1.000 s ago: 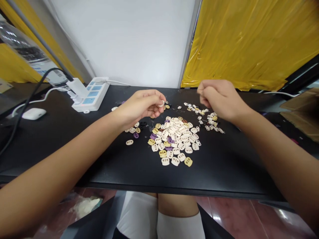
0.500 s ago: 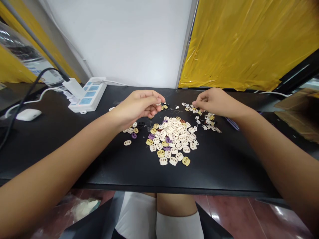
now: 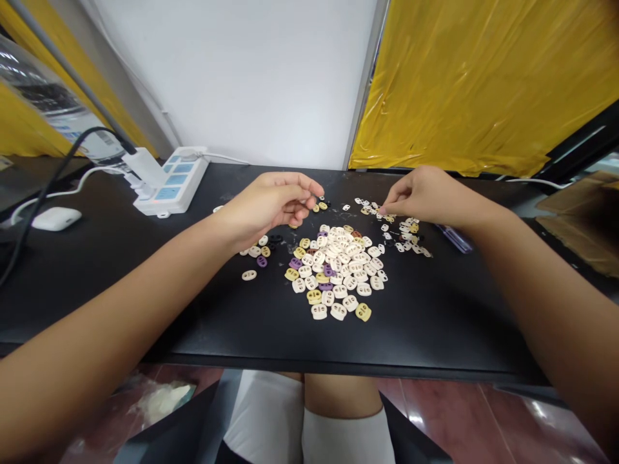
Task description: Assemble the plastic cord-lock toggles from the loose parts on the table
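Pinching over a heap of plastic toggles (image 3: 338,267) in the middle of a black table (image 3: 435,322).
The left hand (image 3: 268,205), at the heap's far-left edge, presses its thumb to curled fingertips, and I cannot tell if it holds anything. The right hand (image 3: 425,193) pinches down among the small pieces (image 3: 401,232) at far right.

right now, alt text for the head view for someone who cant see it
The left hand curls beside a pile of cream, yellow and purple two-hole pieces on a black table, the right hand touches a scatter of smaller pieces beyond it. A white power strip lies at left.
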The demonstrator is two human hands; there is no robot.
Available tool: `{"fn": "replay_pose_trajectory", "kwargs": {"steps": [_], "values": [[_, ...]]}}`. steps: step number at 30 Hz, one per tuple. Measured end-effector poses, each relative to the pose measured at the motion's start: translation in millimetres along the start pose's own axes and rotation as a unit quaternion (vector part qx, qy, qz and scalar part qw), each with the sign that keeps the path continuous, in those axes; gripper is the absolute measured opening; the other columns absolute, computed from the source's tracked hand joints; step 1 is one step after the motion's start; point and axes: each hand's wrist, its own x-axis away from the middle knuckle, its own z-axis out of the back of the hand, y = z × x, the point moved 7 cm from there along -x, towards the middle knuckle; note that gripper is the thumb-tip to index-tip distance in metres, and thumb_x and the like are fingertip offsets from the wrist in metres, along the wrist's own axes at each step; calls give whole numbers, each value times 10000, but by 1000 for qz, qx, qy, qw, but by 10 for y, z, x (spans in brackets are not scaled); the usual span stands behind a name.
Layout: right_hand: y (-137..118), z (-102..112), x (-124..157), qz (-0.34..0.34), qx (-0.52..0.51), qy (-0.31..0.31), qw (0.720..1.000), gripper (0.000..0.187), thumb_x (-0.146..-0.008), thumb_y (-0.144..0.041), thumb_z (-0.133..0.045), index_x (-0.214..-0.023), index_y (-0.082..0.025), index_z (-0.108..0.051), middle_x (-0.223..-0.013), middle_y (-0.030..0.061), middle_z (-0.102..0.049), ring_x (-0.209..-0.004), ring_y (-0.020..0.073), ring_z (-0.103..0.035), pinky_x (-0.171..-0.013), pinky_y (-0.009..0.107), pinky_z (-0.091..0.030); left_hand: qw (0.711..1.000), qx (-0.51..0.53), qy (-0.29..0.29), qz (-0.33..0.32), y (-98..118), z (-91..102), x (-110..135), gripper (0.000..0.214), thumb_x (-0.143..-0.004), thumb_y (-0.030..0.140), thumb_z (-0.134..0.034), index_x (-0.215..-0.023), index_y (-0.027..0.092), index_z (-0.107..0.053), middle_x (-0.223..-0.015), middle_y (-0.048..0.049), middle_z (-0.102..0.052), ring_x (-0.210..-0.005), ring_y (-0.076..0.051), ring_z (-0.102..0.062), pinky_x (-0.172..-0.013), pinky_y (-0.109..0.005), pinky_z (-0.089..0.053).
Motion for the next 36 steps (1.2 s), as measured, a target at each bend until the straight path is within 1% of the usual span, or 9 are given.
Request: {"fn": "replay_pose_trajectory", "kwargs": {"steps": [5,9,12,14,16,23,27,31,36], "values": [[61,16,1,-21,9,-9,1000,123,-761,-305,-773,-704,-196,-773,-672,46,-704,-647,181,-589,-606,325,-393,1000,5,1,8,17,0,12,128,-816,98,-522,-818,163,-632,-692,-10,-446,-573,-117,-370,-564,-292,-361],[82,62,14,-38,20,-3,999,197,-792,-317,-758,-644,-189,-732,-655,49,-694,-598,157,-545,-579,327,-386,1000,20,0,13,16,4,12,174,-851,88,-481,-745,166,-595,-670,6,-358,-559,-111,-317,-521,-272,-311],[77,80,31,-44,18,-15,999,153,-796,-305,-754,-699,-188,-772,-647,44,-694,-565,147,-522,-555,323,-387,999,50,-5,15,11,-9,7,219,-874,77,-472,-704,151,-588,-648,17,-323,-537,-94,-298,-486,-241,-273],[81,70,35,-46,15,-29,998,91,-778,-264,-758,-751,-192,-807,-653,38,-704,-554,143,-523,-546,318,-393,998,62,1,14,16,-14,4,234,-883,93,-479,-687,136,-600,-625,22,-315,-515,-86,-291,-461,-225,-261],[94,57,28,-45,16,-37,998,78,-764,-240,-759,-769,-200,-826,-638,27,-700,-540,139,-523,-538,311,-399,998,67,14,13,26,-13,4,248,-880,99,-475,-679,118,-618,-602,25,-313,-493,-82,-290,-443,-216,-258],[170,38,-2,-37,14,-44,998,102,-741,-326,-797,-762,-233,-834,-617,9,-691,-496,131,-497,-466,293,-365,997,80,19,11,34,-19,5,254,-858,74,-477,-667,94,-644,-577,20,-343,-468,-73,-312,-425,-198,-270],[163,2,0,-26,13,-58,998,88,-744,-319,-791,-746,-240,-830,-615,1,-699,-456,110,-463,-476,293,-368,996,86,14,10,21,-20,1,247,-849,67,-483,-670,92,-652,-575,18,-349,-464,-71,-316,-421,-193,-269],[141,-17,-13,-12,14,-47,999,78,-740,-312,-792,-730,-242,-823,-600,7,-696,-502,134,-525,-505,297,-384,996,83,14,14,5,-19,-6,245,-853,68,-479,-677,87,-649,-578,21,-340,-464,-67,-319,-423,-190,-264],[140,-41,-53,1,0,-34,999,59,-749,-286,-788,-742,-234,-817,-647,23,-725,-604,168,-608,-576,304,-429,997,79,11,13,-2,-11,-20,235,-852,72,-492,-688,84,-659,-583,18,-344,-472,-69,-328,-428,-190,-270]]}}
